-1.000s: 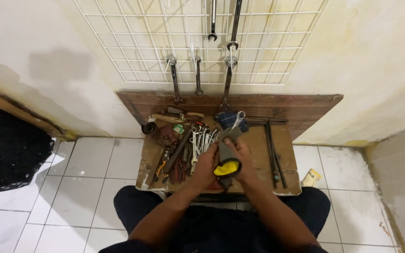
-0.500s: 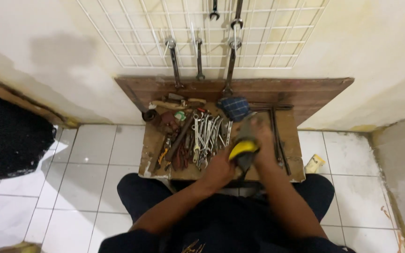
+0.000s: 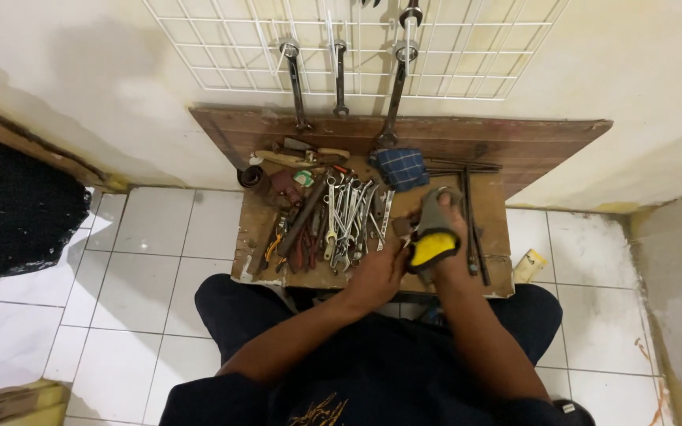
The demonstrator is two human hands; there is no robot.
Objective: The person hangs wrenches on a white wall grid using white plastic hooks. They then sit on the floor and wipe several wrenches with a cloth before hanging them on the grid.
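A grey and yellow tool (image 3: pixel 433 235) (its exact kind is hard to tell) is held over the right part of the low wooden desk (image 3: pixel 492 211), just above its front edge. The right hand (image 3: pixel 450 237) is closed around it, and the left hand (image 3: pixel 378 272) touches its yellow end with curled fingers. Just left lies a pile of wrenches (image 3: pixel 349 217), with pliers (image 3: pixel 294 244) beyond; a blue checked cloth (image 3: pixel 400 168) sits behind. Three long wrenches (image 3: pixel 339 79) hang on a white wire grid (image 3: pixel 215 47).
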